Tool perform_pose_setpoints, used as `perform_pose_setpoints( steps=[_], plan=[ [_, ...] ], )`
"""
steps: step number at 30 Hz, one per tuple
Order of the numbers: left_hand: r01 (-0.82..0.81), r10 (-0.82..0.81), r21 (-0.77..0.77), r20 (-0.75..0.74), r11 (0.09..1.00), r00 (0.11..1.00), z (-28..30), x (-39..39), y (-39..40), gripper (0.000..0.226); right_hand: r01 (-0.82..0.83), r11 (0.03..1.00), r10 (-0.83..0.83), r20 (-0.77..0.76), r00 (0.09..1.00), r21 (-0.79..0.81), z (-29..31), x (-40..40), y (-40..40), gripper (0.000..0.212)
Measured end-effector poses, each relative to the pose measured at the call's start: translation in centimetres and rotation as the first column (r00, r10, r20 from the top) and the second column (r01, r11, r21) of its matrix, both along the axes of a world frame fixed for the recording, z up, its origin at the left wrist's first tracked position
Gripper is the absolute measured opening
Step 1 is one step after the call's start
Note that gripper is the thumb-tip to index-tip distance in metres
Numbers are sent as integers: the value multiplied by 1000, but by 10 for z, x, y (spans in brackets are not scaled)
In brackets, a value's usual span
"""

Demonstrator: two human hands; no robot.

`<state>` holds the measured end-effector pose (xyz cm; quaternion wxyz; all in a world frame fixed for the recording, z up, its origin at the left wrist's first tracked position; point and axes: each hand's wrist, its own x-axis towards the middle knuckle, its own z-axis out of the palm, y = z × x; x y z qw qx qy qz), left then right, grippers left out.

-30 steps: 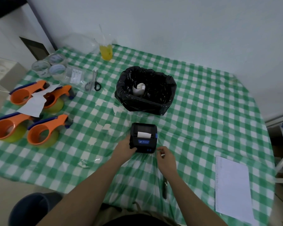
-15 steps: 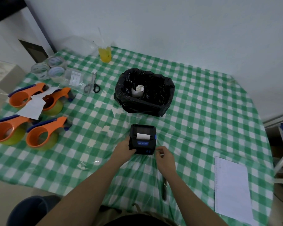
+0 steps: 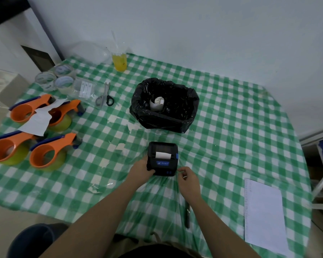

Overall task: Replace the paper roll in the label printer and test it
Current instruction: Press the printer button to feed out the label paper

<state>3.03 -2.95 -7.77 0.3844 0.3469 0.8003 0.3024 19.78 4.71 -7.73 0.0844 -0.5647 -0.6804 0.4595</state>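
Your left hand (image 3: 141, 171) grips the near-left corner of the small black label printer (image 3: 162, 158), which sits on the green-checked tabletop (image 3: 231, 127). White paper (image 3: 163, 155) shows at its slot. Your right hand (image 3: 188, 178), fingers curled, appears to touch its near-right corner.

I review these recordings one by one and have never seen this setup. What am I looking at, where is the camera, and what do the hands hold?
There is no robot here. A person wears one camera on the head, so you look forward and down at their own arms. The table has a green checked cloth. The left hand grips the small black printer, which shows a white strip of paper at its slot. The right hand is at the printer's near right corner, fingers curled; whether it pinches anything is too small to tell. Behind the printer stands a black-lined bin with a paper roll inside. To the left lie orange tape dispensers and scissors; to the right, a white sheet.
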Motion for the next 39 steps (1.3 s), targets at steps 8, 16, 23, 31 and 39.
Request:
perform_pose_setpoints(
  steps=[8, 16, 23, 31, 39],
  plan=[
    [11, -11, -9, -11, 1000, 1000, 2, 0, 1, 52, 24, 1000, -25, -16, 1000, -15, 1, -3, -1, 17],
    [7, -7, -8, -9, 1000, 1000, 4, 2, 1, 51, 24, 1000, -25, -23, 999, -10, 3, -3, -2, 19],
    [3, -3, 1, -2, 1000, 1000, 6, 2, 0, 52, 22, 1000, -22, -17, 1000, -10, 6, -3, -1, 19],
    [9, -9, -7, -13, 1000, 1000, 9, 3, 0, 52, 13, 1000, -13, -6, 1000, -2, 8, 0, -1, 20],
    [11, -12, -45, -21, 999, 1000, 14, 5, -1, 56, -47, 999, 47, 34, 998, -12, 7, -1, 1, 23]
  ],
)
